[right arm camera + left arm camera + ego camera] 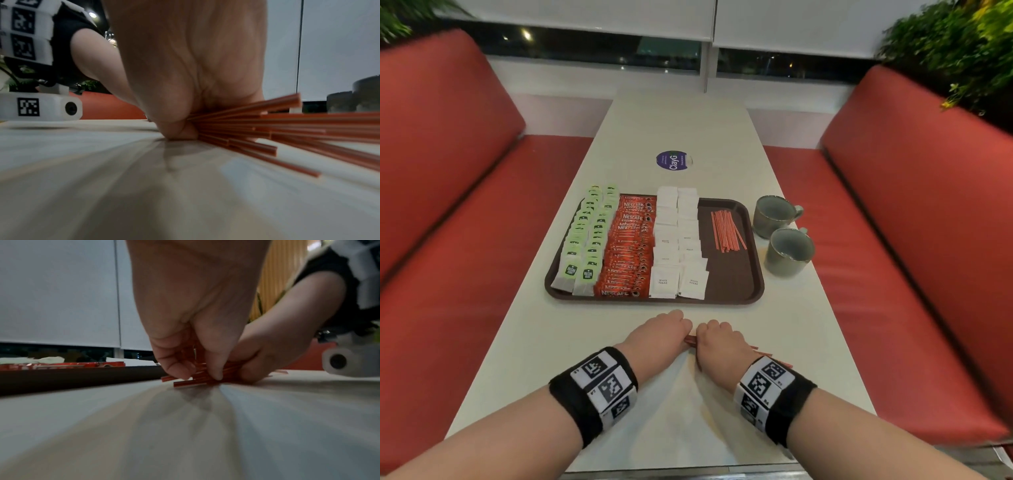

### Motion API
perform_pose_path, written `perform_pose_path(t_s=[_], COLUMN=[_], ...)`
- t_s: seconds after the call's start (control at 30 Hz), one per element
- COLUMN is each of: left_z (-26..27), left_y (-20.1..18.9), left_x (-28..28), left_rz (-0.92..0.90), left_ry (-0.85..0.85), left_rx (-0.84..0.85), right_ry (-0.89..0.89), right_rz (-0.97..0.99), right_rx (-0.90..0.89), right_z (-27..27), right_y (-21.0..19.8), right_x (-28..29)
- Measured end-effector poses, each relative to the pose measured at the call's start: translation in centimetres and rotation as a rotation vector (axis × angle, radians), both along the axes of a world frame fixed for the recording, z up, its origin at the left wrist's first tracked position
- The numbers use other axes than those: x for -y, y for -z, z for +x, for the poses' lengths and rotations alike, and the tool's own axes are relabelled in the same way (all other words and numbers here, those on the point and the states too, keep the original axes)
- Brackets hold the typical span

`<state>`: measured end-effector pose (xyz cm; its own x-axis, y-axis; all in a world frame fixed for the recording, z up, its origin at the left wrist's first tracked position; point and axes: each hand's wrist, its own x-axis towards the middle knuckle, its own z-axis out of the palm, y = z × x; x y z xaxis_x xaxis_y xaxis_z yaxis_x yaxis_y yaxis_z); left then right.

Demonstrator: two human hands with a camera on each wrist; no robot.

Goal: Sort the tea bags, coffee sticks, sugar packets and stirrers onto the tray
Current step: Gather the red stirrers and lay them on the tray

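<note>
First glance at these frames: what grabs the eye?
The brown tray at mid-table, packed in neat columns: green tea bags, orange coffee sticks, white sugar packets, and a small bunch of red stirrers at its right. Nearer the camera, the left hand and right hand meet on the table, gripping a loose bundle of stirrers that fans out rightward.

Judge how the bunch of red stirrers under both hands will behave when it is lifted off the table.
The stirrers look thin, straight and probably stiff and light. They fan out unevenly beyond the right hand, so some may slip free. The left hand pinches the opposite ends, which should help square them.
</note>
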<state>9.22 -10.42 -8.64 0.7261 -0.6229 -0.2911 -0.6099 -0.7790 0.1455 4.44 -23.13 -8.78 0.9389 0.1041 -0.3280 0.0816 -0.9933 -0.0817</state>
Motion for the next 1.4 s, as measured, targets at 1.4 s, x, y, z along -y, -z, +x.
perform_pose_path(t_s=[1.4], left_z=[0.0], left_y=[1.7], left_x=[-1.5], left_rz=[0.147], left_ry=[0.345], left_rx=[0.251], right_ry=[-0.091], right_rz=[-0.021], right_rx=[0.019], right_z=[-1.2], right_y=[-0.7], right_x=[0.3])
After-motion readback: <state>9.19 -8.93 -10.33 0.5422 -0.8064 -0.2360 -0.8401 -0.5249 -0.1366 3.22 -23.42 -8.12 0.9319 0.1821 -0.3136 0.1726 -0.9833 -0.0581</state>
